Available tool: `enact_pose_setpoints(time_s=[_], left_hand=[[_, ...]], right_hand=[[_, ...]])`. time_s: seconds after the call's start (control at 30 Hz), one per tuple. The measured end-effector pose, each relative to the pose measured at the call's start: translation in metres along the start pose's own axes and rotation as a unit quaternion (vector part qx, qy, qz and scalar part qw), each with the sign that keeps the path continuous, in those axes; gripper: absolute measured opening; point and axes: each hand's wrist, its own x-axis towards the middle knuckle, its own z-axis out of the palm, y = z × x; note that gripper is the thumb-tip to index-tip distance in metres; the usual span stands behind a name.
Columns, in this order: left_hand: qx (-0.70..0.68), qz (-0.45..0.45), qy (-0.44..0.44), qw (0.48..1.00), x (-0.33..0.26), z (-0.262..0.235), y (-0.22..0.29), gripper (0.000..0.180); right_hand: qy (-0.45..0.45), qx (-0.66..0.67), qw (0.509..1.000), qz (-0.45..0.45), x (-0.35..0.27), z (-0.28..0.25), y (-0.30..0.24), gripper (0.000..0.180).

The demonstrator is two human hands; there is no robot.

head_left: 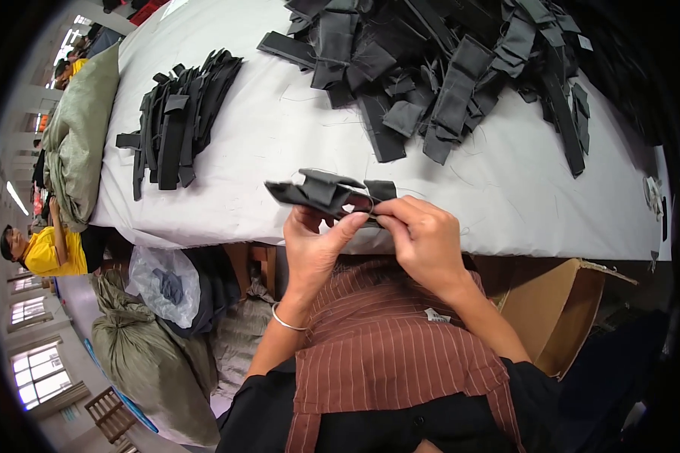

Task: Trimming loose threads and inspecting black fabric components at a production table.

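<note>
- Stretching from about 9 to 3 o'clock beyond the lap, the white-covered desk (249, 170) puts the work within reach; its pale cloth makes dark pieces easy to pick out.
- Between 1 and 2 o'clock from the held piece lies a loose heap of black fabric strips (449, 87), tangled every way, probably because nobody needed them in order.
- Between 7 and 8 o'clock, an olive sack (151, 370) sits below desk level, likely to spare the worktop.
- At 4 o'clock, an open cardboard box (555, 309) stands beside the person's right side, perhaps for easy reach.
- At 10 o'clock, a neater bundle of black strips (177, 132) lies roughly aligned, presumably kept apart from the heap to avoid mixing.
- Both hands, left (313, 245) and right (427, 234), are nearly closed, thumbs against fingers, a pinch suiting thin cloth.
- Centrally, before the chest, they hold a folded black fabric piece (321, 192), apparently for close view; its far underside is hidden.
</note>
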Motion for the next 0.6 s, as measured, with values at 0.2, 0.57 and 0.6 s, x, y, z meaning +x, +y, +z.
enact_pose_setpoints(time_s=[0.2, 0.57, 0.6], left_hand=[[-0.075, -0.067, -0.021, 0.995, 0.012, -0.005, 0.011, 0.039], [-0.156, -0.132, -0.107, 0.973, 0.007, 0.003, -0.006, 0.06], [-0.176, -0.143, -0.119, 0.967, 0.007, 0.004, -0.005, 0.061]], right_hand=[[0.003, 0.232, 0.967, 0.102, -0.01, -0.02, 0.022, 0.014], [0.074, 0.095, 0.992, -0.034, 0.008, -0.001, 0.024, 0.014], [0.083, 0.062, 0.993, -0.047, 0.01, 0.002, 0.026, 0.014]])
